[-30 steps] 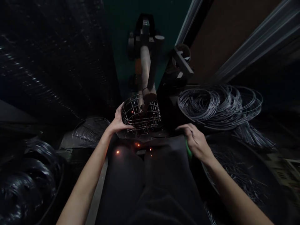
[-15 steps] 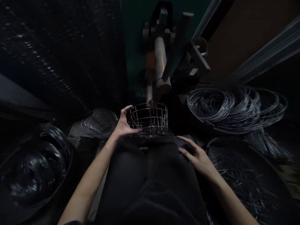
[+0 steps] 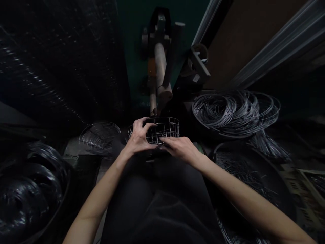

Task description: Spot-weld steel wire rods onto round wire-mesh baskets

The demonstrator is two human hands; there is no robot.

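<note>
A round wire basket frame sits in front of my lap, under the arm of a welding machine. My left hand grips the frame's left rim, fingers curled over the wires. My right hand rests against the frame's near side, fingers pressed on its lower wires. What its fingertips pinch, if anything, is hidden in the dark.
A heap of wire rings lies at the right, with a tub of short straight wires below it. More wire hoops lie at the left. Dark stacked coils fill the lower left. My dark-trousered legs are below.
My right hand came in from the right and now touches the frame. The welding sparks have gone. My left hand has shifted its hold over the rim.
</note>
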